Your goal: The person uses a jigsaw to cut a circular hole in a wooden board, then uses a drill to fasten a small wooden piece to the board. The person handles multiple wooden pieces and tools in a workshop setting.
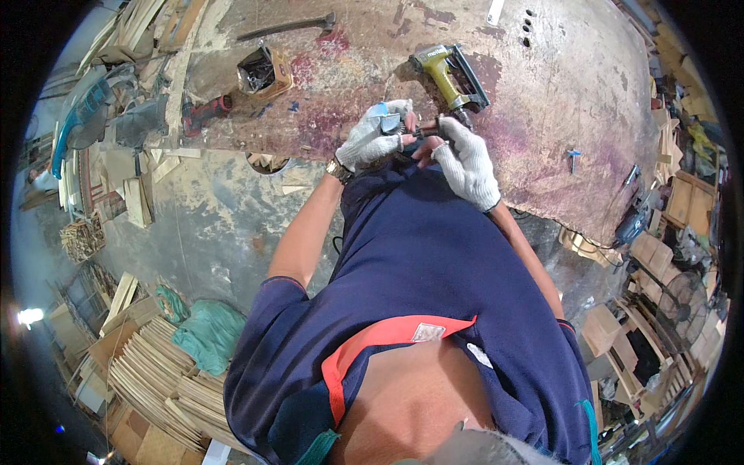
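Observation:
My two hands, both in white knit gloves with bare fingertips, meet at the near edge of the worn workbench [535, 116]. My left hand [368, 141] is closed around a small grey metal piece [390, 123]. Thumb and fingers of my right hand [469, 164] pinch a short dark rod-like piece [426, 132], its end touching or close to the grey piece; the exact kind of both is too small to tell. Just beyond my right hand lies a yellow-green pneumatic nail gun [443, 77] with a black magazine, its handle end toward me.
A hammer [287, 28] and an open box of dark fasteners [263, 71] lie farther left. Near the left edge are a red-black power tool [205, 115] and a blue saw [84, 108]. At right are a small blue piece [573, 159] and a blue power tool [634, 221]. Stacked wood strips [159, 372] stand lower left.

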### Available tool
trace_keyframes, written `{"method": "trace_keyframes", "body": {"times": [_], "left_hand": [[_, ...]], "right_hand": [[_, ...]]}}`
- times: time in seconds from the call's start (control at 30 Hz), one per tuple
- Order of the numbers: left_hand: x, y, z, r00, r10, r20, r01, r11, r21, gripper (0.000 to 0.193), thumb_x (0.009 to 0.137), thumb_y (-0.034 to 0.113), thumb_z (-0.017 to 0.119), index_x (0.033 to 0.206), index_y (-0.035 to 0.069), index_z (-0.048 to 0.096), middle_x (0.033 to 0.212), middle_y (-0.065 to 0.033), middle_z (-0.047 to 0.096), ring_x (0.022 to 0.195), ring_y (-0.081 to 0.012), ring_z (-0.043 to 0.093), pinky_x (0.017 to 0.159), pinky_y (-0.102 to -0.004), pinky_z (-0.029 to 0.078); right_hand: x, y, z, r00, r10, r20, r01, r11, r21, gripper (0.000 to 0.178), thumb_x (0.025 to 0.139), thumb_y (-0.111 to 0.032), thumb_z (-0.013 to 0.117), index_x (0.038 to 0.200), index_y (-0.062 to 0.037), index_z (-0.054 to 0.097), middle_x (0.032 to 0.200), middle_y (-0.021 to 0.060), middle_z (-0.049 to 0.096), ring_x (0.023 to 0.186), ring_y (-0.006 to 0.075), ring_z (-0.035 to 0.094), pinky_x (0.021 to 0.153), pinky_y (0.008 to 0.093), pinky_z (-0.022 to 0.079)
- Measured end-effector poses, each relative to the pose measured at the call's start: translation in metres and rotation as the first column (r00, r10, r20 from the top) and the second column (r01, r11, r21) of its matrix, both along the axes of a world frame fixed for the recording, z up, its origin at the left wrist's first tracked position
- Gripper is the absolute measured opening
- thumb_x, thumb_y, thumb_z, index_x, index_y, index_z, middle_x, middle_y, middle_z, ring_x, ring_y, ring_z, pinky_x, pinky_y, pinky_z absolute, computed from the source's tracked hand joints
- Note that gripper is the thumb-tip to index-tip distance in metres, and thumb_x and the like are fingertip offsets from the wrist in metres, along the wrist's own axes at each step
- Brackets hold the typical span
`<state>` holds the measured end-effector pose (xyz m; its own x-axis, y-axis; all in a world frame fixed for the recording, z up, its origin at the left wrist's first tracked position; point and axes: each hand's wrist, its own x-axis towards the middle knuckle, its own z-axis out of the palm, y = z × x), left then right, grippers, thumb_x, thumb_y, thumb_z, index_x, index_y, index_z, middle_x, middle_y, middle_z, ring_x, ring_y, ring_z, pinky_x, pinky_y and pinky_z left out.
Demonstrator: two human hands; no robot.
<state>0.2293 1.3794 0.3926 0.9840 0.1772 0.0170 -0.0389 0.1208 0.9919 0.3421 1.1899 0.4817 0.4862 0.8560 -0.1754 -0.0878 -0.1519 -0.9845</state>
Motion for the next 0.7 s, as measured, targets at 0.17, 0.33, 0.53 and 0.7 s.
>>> {"method": "trace_keyframes", "body": {"times": [0.17,0.33,0.53,0.7], "left_hand": [[-0.002,-0.041,-0.018,0.866,0.446,-0.227,-0.404,0.89,0.209,0.022,0.091,0.013,0.077,0.108,0.008,0.065,0.1,-0.0017,0.067,0.089,-0.0133,0.065,0.078,-0.0282,0.053],[-0.003,-0.055,-0.028,0.785,0.549,-0.287,-0.487,0.834,0.26,0.022,0.092,0.016,0.079,0.108,0.008,0.065,0.1,-0.0024,0.068,0.088,-0.0113,0.063,0.077,-0.0278,0.053],[-0.006,-0.047,-0.025,0.835,0.524,0.167,-0.546,0.826,0.138,0.023,0.085,0.002,0.077,0.104,0.003,0.065,0.094,-0.0019,0.067,0.084,-0.0111,0.064,0.074,-0.0297,0.054],[-0.008,-0.053,-0.019,0.855,0.515,-0.06,-0.518,0.854,-0.049,0.023,0.089,0.0,0.07,0.108,0.005,0.059,0.089,-0.0023,0.065,0.076,-0.0112,0.064,0.068,-0.0273,0.053]], "right_hand": [[-0.002,0.013,0.001,0.849,-0.126,-0.513,0.081,0.991,-0.109,0.025,0.103,-0.02,0.061,0.113,0.0024,0.061,0.09,0.0072,0.068,0.073,0.0128,0.066,0.067,0.0261,0.055],[-0.007,0.027,-0.003,0.84,-0.262,-0.476,0.241,0.965,-0.106,0.022,0.103,-0.022,0.059,0.096,-0.0009,0.063,0.073,0.0051,0.063,0.05,0.0126,0.059,0.045,0.0279,0.048],[-0.001,0.045,-0.015,0.927,-0.348,-0.142,0.306,0.918,-0.251,0.022,0.1,-0.019,0.054,0.105,0.0013,0.06,0.062,0.0064,0.058,0.042,0.0142,0.053,0.038,0.0301,0.042],[-0.006,0.055,-0.024,0.965,-0.221,-0.143,0.187,0.957,-0.22,0.018,0.098,-0.015,0.053,0.103,0.002,0.057,0.061,0.0067,0.058,0.041,0.0149,0.053,0.037,0.0313,0.041]]}}
